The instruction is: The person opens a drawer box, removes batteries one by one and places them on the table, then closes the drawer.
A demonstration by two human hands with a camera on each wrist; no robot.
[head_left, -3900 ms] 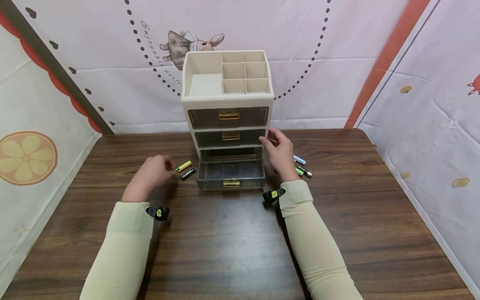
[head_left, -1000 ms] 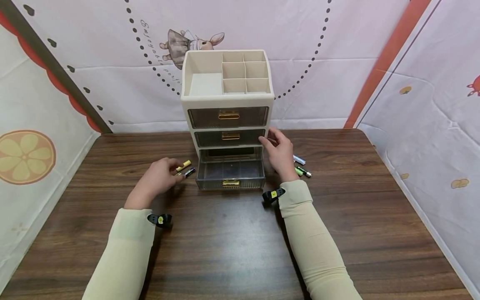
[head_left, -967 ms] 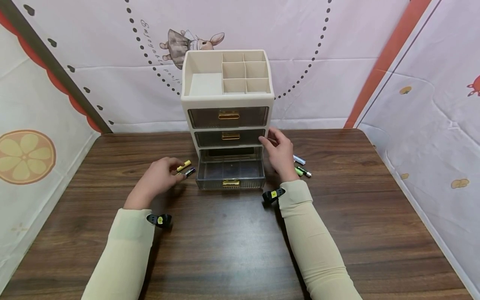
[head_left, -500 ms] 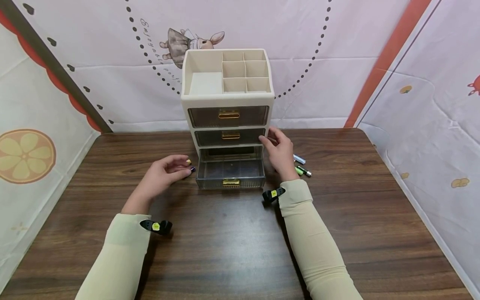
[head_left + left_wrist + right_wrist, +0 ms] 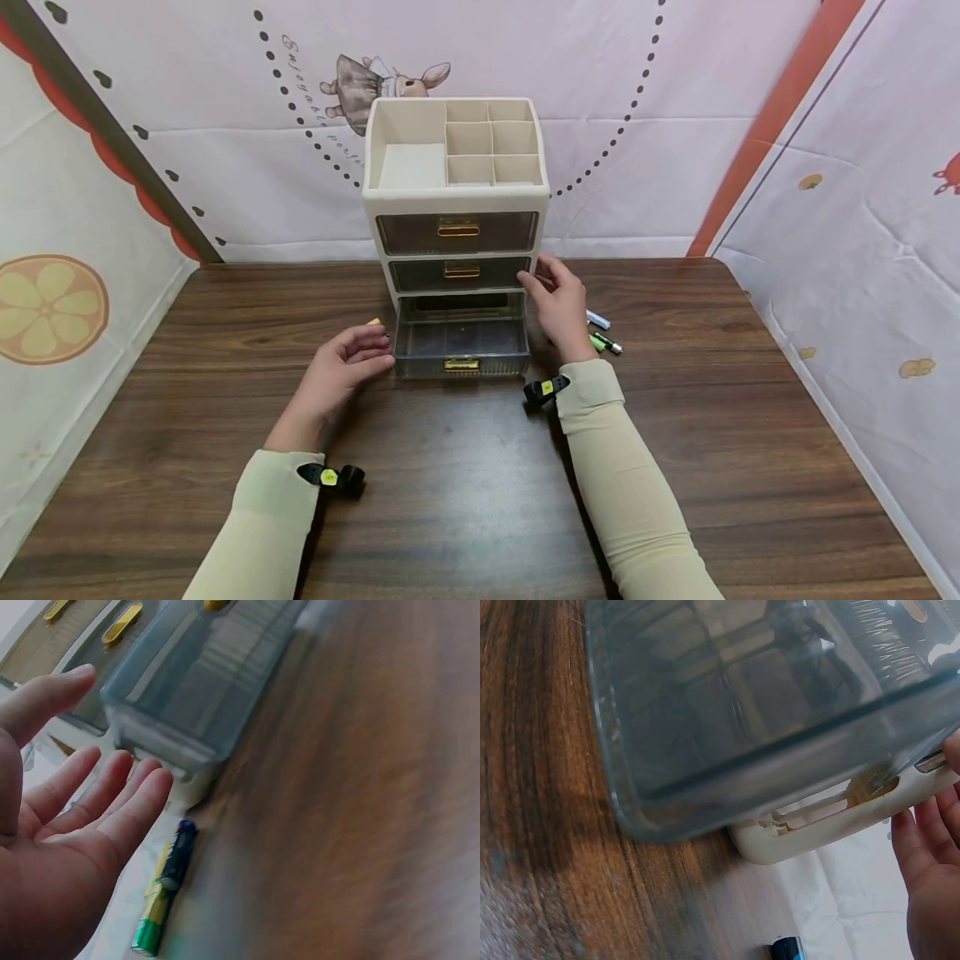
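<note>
A cream drawer organizer (image 5: pixel 456 200) stands at the table's back, its bottom clear drawer (image 5: pixel 495 367) pulled out with nothing in it. My left hand (image 5: pixel 347 367) is beside that drawer's left front corner, fingertips close to it. In the left wrist view its palm shows bare and the fingers are spread. Below them on the table lie a dark battery (image 5: pixel 178 855) and a yellow-and-green battery (image 5: pixel 150 922), mostly hidden by the hand in the head view. My right hand (image 5: pixel 558 308) grips the organizer's right edge, thumb at the front and fingers along the side.
Right of the organizer, several more batteries lie on the table, among them a light blue one (image 5: pixel 598 320) and a black one (image 5: pixel 609 342). Two upper drawers (image 5: pixel 457 233) are closed. Printed cloth (image 5: pixel 637 167) hangs behind the table.
The left hand, earlier with its fingertips on a yellow-and-green battery, has moved right past the batteries to the drawer's corner, fingers spreading. The right hand has stayed in place.
</note>
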